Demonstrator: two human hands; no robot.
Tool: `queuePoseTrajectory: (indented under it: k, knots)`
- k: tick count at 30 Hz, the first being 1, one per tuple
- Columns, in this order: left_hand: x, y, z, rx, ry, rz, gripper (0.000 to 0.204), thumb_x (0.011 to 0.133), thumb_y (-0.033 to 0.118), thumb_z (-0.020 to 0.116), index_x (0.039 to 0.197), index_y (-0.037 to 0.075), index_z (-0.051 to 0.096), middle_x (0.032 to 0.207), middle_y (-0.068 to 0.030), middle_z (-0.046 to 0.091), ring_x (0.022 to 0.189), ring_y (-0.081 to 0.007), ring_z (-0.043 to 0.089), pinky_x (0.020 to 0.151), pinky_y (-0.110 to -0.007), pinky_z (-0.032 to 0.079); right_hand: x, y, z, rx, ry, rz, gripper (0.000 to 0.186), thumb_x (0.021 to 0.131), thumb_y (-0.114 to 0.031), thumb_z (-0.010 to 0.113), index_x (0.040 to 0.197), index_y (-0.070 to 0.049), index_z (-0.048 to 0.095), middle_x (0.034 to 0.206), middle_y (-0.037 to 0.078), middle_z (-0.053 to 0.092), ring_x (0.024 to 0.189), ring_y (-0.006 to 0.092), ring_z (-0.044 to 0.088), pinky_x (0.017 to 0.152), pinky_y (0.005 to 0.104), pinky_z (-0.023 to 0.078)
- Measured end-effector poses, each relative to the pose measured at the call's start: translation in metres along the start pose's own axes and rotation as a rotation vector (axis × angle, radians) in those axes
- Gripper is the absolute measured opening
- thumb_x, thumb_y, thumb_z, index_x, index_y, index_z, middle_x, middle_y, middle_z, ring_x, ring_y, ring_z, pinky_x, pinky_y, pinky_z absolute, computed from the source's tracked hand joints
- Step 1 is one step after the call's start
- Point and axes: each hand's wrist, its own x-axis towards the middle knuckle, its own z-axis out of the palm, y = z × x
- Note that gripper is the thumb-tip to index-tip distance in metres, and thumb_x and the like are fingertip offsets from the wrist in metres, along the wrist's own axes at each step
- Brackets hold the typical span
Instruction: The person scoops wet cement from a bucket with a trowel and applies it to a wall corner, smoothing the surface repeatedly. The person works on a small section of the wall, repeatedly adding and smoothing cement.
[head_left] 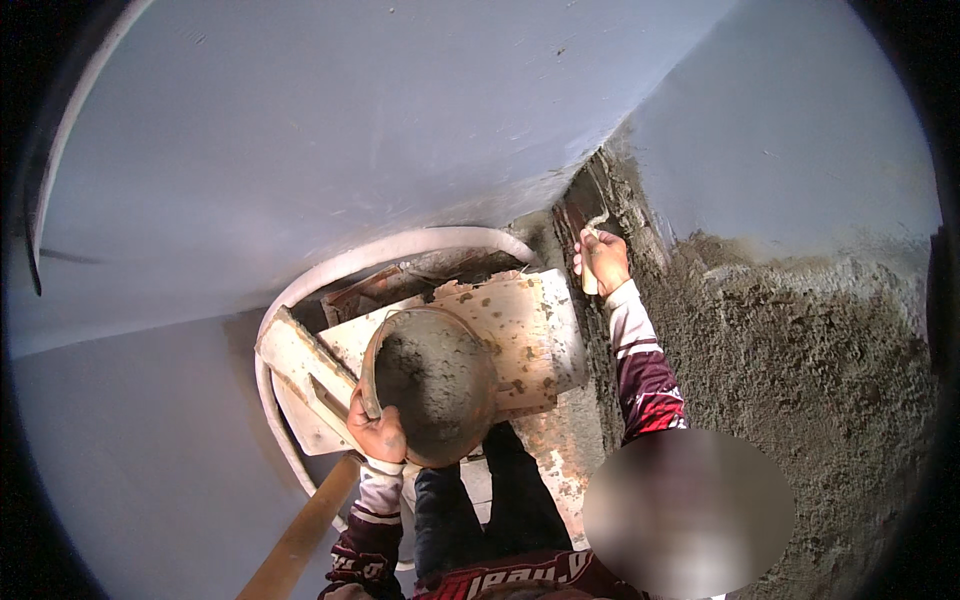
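My left hand point(378, 430) is closed on the near left rim of a round bucket point(486, 375) with grey wet mortar point(432, 380) in it. Beside that hand lies a long pale wooden piece with a slot point(308, 365); I cannot tell whether the fingers touch it. My right hand point(603, 262) is wrapped round the light handle of a trowel point(590, 283), up by the wall corner. Its bent metal neck shows above the fist. The blade point(580, 205) is hard to tell from the dark, mortar-streaked strip behind it.
Spattered pale boards point(520, 330) lie below the bucket. A thick white hose point(400, 243) curves round them. Rough grey mortar point(800, 370) covers the lower right wall; smooth grey wall point(350, 120) rises behind. A wooden pole point(300, 530) slants at lower left. A blurred patch hides the lower right.
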Motion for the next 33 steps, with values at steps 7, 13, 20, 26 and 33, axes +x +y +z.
queuePoseTrajectory:
  k: [7,13,20,26,33]
  knots:
    - [0.003,-0.003,-0.008,-0.073,-0.011,-0.013,0.054,0.072,-0.013,0.046,0.125,-0.006,0.055,0.112,-0.0092,0.063,0.101,-0.0155,0.061,0.092,-0.026,0.046,-0.040,-0.035,0.002,0.104,-0.066,-0.039,0.016,0.098,-0.018,0.056,0.097,-0.001,0.056,0.077,0.007,0.061,0.051,0.0140,0.057,0.042,0.0274,0.049]
    - [0.003,-0.009,-0.020,-0.009,-0.012,-0.012,0.051,0.072,-0.012,0.045,0.121,-0.007,0.057,0.110,-0.0083,0.064,0.099,-0.0150,0.061,0.090,-0.026,0.047,-0.076,-0.048,-0.001,0.249,-0.094,-0.097,0.019,0.098,-0.018,0.056,0.106,0.000,0.057,0.080,0.007,0.063,0.053,0.0135,0.058,0.043,0.0266,0.050]
    - [-0.002,0.000,-0.009,-0.075,0.004,-0.023,0.045,0.073,-0.011,0.045,0.116,-0.006,0.059,0.100,-0.0046,0.064,0.086,-0.0119,0.060,0.080,-0.023,0.047,-0.088,-0.001,-0.028,-0.176,-0.021,-0.185,0.021,0.098,-0.016,0.052,0.111,-0.001,0.057,0.077,0.003,0.059,0.052,0.0119,0.055,0.046,0.0269,0.047]
    - [0.000,-0.014,-0.019,-0.017,0.002,0.059,0.041,0.073,-0.010,0.048,0.111,-0.004,0.061,0.098,-0.0057,0.067,0.085,-0.0136,0.063,0.081,-0.025,0.049,-0.056,0.017,-0.017,-0.736,0.025,-0.096,0.040,0.088,-0.029,0.066,0.113,0.002,0.061,0.092,0.016,0.069,0.078,0.0264,0.068,0.068,0.0406,0.053]
    - [0.001,-0.003,-0.007,0.191,0.002,0.133,0.041,0.070,-0.008,0.049,0.109,-0.004,0.062,0.098,-0.0077,0.069,0.086,-0.0170,0.064,0.083,-0.029,0.049,-0.064,-0.004,-0.013,-1.090,0.276,-0.117,0.044,0.090,-0.031,0.062,0.122,-0.003,0.052,0.109,0.026,0.066,0.106,0.0420,0.063,0.090,0.0529,0.047]
